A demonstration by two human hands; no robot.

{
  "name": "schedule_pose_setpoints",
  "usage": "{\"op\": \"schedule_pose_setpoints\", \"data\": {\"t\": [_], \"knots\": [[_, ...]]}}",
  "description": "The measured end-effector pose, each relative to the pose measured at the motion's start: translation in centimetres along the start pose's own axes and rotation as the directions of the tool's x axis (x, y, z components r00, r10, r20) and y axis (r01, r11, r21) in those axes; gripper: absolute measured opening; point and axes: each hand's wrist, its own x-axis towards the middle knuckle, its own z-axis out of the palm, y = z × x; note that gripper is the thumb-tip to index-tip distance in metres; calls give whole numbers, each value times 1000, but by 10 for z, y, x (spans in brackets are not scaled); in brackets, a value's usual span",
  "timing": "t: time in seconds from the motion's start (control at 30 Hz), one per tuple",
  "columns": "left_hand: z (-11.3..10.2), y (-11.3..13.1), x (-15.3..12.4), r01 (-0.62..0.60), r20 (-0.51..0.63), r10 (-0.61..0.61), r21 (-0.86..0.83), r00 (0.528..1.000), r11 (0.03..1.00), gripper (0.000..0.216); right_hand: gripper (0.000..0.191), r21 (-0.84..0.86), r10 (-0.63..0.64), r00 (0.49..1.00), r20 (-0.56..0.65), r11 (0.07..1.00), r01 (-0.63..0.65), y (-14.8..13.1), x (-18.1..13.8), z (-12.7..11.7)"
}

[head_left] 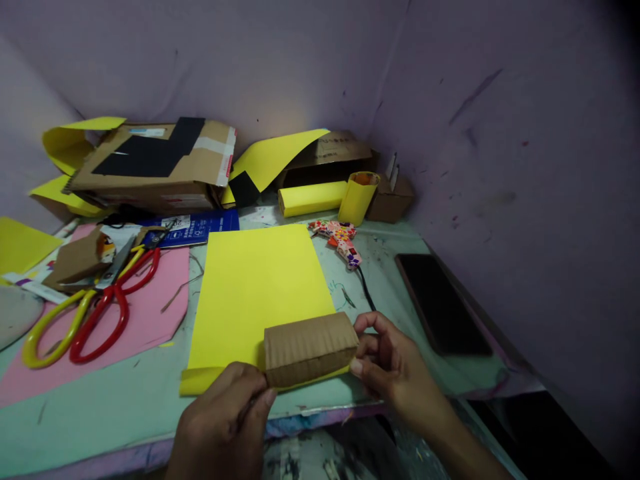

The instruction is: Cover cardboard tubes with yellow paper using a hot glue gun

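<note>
Folded corrugated cardboard piece [310,350] lies between the hands, over the yellow paper sheet [260,280]. Hands apart: left hand [225,420] pinches its left end, right hand [387,360] its right.

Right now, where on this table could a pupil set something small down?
Bare green tabletop shows left of the left hand, between the pink paper and front edge, and between the patterned glue gun and smartphone. It's crowded around the red-handled scissors and along the back with cardboard boxes.
</note>
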Motion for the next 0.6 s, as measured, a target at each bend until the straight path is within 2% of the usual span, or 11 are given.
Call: {"op": "schedule_pose_setpoints", "data": {"t": [0.1, 0.23, 0.37, 0.5, 0.6], "knots": [[-2, 1, -2, 8, 20, -7, -29, 1000, 1000, 16, 37, -8, 27, 1000, -7, 1000, -27, -1, -2, 1], [-2, 2, -3, 85, 17, -86, 45, 996, 995, 19, 39, -3, 31, 999, -11, 1000, -31, -3, -3, 3], [-1, 2, 1, 119, 2, -119, 52, 993, 992, 22, 40, -9, -9, 1000, 28, 1000, 9, -1, -3, 0], [-1, 0, 3, 116, 11, -116, 51, 993, 992, 22, 33, 1, -75, 992, 98, 997, 75, 2, -4, -5], [-2, -1, 2, 126, 13, -127, 52, 992, 991, 23, 39, 13, -104, 987, 124, 995, 104, 3, -5, -4]]}}
